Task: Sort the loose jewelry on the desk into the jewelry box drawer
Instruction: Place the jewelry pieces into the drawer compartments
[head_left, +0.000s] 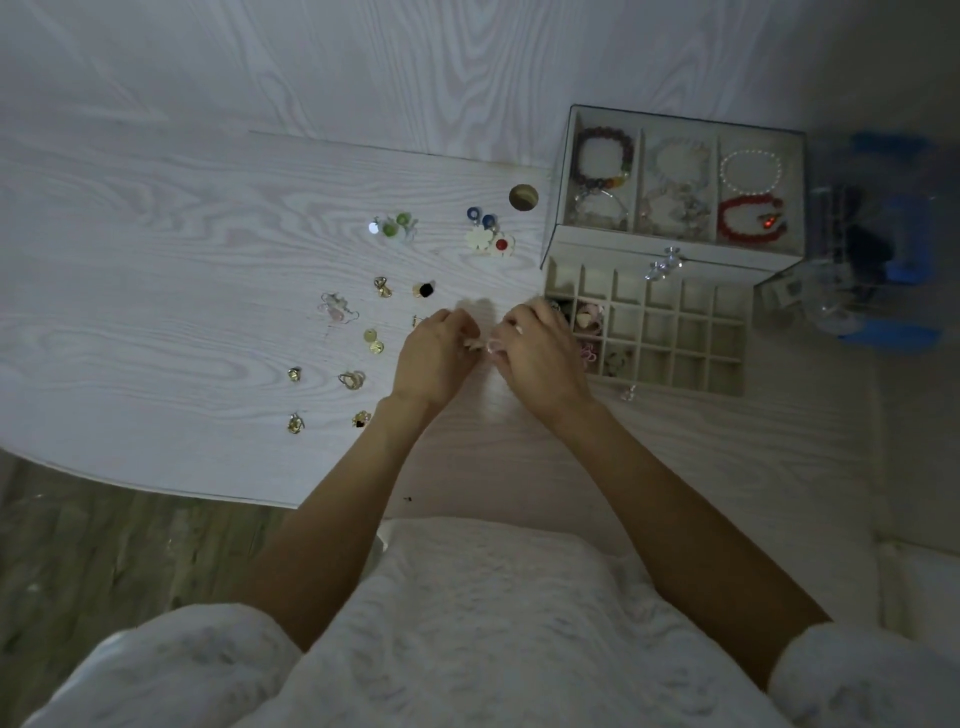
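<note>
My left hand (434, 358) and my right hand (537, 353) meet over the white desk (156, 270), fingertips pinched together on a small pale piece of jewelry (480, 345) between them. The piece is too small to name. Just right of my right hand the jewelry box drawer (675, 332) stands pulled out, a grid of small compartments with a few pieces in its left cells. Loose earrings lie scattered to the left: gold ones (374, 343), a green pair (395, 226), flower-shaped ones (491, 239).
The glass-topped jewelry box (680, 187) behind the drawer holds several bead bracelets. A round cable hole (523, 197) is in the desk near it. A clear and blue organiser (878, 249) stands at the far right. The desk's front edge curves at lower left.
</note>
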